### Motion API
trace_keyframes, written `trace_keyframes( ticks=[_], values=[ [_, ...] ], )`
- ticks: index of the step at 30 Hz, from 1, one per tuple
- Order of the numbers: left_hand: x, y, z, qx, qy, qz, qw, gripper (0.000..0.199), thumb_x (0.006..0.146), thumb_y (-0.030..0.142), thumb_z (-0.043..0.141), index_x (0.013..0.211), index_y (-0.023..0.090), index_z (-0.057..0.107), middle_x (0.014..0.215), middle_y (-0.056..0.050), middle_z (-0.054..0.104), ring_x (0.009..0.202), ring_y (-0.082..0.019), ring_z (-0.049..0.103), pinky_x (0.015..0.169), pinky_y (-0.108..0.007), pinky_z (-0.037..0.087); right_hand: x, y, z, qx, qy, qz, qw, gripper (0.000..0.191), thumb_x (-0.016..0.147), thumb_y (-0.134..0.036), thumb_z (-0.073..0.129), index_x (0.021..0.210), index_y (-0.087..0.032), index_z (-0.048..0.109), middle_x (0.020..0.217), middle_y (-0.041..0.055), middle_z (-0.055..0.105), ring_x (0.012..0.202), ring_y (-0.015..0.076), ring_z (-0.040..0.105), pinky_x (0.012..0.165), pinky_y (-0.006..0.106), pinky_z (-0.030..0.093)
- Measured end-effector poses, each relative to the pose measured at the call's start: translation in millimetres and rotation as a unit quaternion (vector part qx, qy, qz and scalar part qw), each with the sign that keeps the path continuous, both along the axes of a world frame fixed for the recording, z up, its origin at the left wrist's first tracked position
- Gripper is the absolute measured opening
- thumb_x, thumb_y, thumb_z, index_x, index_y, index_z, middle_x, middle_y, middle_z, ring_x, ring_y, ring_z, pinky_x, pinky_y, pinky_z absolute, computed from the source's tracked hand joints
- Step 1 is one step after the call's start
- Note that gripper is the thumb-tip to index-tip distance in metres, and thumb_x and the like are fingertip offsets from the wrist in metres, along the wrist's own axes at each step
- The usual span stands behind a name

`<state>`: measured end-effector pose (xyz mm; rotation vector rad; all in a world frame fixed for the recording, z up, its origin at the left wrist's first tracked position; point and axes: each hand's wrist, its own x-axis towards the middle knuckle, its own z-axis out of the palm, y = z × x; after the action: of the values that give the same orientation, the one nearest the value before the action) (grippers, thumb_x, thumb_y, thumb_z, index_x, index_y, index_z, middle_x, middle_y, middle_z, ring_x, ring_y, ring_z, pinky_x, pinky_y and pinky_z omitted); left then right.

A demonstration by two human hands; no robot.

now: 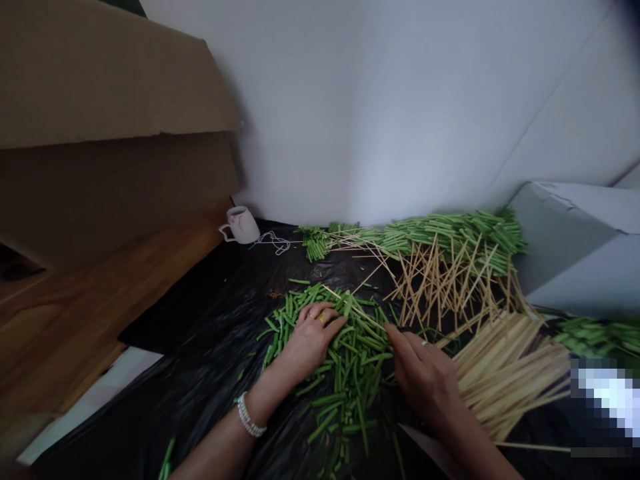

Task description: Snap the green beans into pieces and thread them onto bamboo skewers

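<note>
My left hand rests on a heap of cut green beans, its fingers spread and rings showing, with a beaded bracelet on the wrist. My right hand is at the heap's right side, its fingertips pinching the end of a thin bamboo skewer that runs across the beans. To the right lies a bundle of bare bamboo skewers. Farther back, a long row of green beans lies with many skewers sticking out of it.
Black plastic sheeting covers the work surface, with a wooden surface at left. A white mug and a tangled cord stand at the back. Brown cardboard looms at left, a grey box at right, and a white wall behind.
</note>
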<state>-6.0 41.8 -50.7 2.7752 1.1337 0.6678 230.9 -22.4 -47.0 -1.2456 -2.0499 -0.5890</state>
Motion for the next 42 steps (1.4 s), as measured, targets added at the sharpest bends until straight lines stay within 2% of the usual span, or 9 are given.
trace_keyframes(
  ticks=[5,8,11,13,16,19,23,29,42],
  values=[
    [-2,2,0.4,0.016,-0.048,0.035,0.998,0.021,0.089,0.016,0.059,0.106,0.020,0.072,0.094,-0.009,0.066,0.099,-0.025,0.054,0.090,-0.043,0.043,1,0,-3.1,-0.001,-0.003,0.000,1.000,0.035,0.090,-0.004,0.043,0.121,-0.011,0.057,0.079,0.0047,0.068,0.063,0.0142,0.056,0.063,0.027,0.038],
    [-5,4,4.5,-0.002,-0.148,0.052,0.988,0.019,0.089,0.021,0.062,0.104,0.022,0.074,0.093,-0.008,0.069,0.096,-0.025,0.056,0.086,-0.041,0.045,1,0,-2.5,0.002,-0.004,0.000,1.000,0.035,0.089,-0.003,0.042,0.120,-0.011,0.057,0.080,0.0048,0.068,0.062,0.0139,0.055,0.062,0.027,0.038],
    [-7,6,9.6,-0.079,-0.287,0.094,0.950,0.021,0.088,0.026,0.064,0.106,0.023,0.075,0.090,-0.007,0.073,0.089,-0.023,0.061,0.085,-0.039,0.046,0,0,-0.2,0.008,-0.002,-0.002,1.000,0.035,0.089,-0.002,0.042,0.119,-0.011,0.057,0.079,0.0047,0.068,0.061,0.0135,0.055,0.061,0.027,0.038],
    [-7,9,11.6,-0.189,-0.395,0.125,0.890,0.024,0.086,0.031,0.067,0.107,0.022,0.074,0.088,-0.007,0.075,0.084,-0.022,0.065,0.083,-0.037,0.048,-2,0,1.3,0.006,0.001,0.001,1.000,0.036,0.089,-0.002,0.042,0.119,-0.011,0.058,0.078,0.0042,0.067,0.060,0.0130,0.054,0.060,0.027,0.037],
    [-7,12,12.6,-0.365,-0.547,0.127,0.743,0.033,0.080,0.040,0.073,0.104,0.018,0.073,0.086,-0.008,0.076,0.074,-0.017,0.067,0.074,-0.029,0.051,-3,-1,2.1,-0.001,-0.001,0.005,1.000,0.036,0.089,-0.002,0.042,0.120,-0.011,0.058,0.077,0.0033,0.066,0.058,0.0125,0.053,0.059,0.027,0.036],
    [-6,13,14.1,-0.459,-0.633,0.096,0.616,0.036,0.073,0.039,0.080,0.097,0.014,0.073,0.089,-0.009,0.076,0.071,-0.012,0.066,0.070,-0.022,0.051,-5,-2,1.2,-0.004,-0.010,0.013,1.000,0.037,0.089,-0.003,0.042,0.123,-0.011,0.056,0.074,0.0021,0.065,0.057,0.0125,0.052,0.057,0.027,0.036],
    [-6,12,18.3,-0.494,-0.674,0.085,0.542,0.036,0.068,0.030,0.085,0.098,0.012,0.073,0.093,-0.009,0.076,0.074,-0.009,0.067,0.070,-0.018,0.053,-6,-2,-0.5,-0.011,-0.015,0.023,1.000,0.041,0.087,-0.002,0.043,0.125,-0.012,0.056,0.072,0.0000,0.062,0.055,0.0124,0.051,0.056,0.027,0.036],
    [-9,15,18.0,-0.480,-0.701,0.081,0.521,0.032,0.068,0.021,0.085,0.096,0.013,0.074,0.099,-0.009,0.076,0.076,-0.009,0.067,0.070,-0.017,0.055,-6,-3,-2.0,-0.022,-0.017,0.028,0.999,0.042,0.086,0.000,0.040,0.124,-0.012,0.057,0.074,0.0007,0.063,0.056,0.0122,0.051,0.057,0.027,0.036],
    [-9,15,17.5,-0.469,-0.705,0.082,0.526,0.030,0.065,0.016,0.086,0.094,0.013,0.076,0.092,-0.008,0.076,0.074,-0.009,0.066,0.069,-0.017,0.054,-7,-3,-2.0,-0.030,-0.022,0.024,0.999,0.042,0.086,0.000,0.041,0.123,-0.013,0.058,0.072,0.0008,0.063,0.055,0.0117,0.052,0.056,0.027,0.036]
  ],
)
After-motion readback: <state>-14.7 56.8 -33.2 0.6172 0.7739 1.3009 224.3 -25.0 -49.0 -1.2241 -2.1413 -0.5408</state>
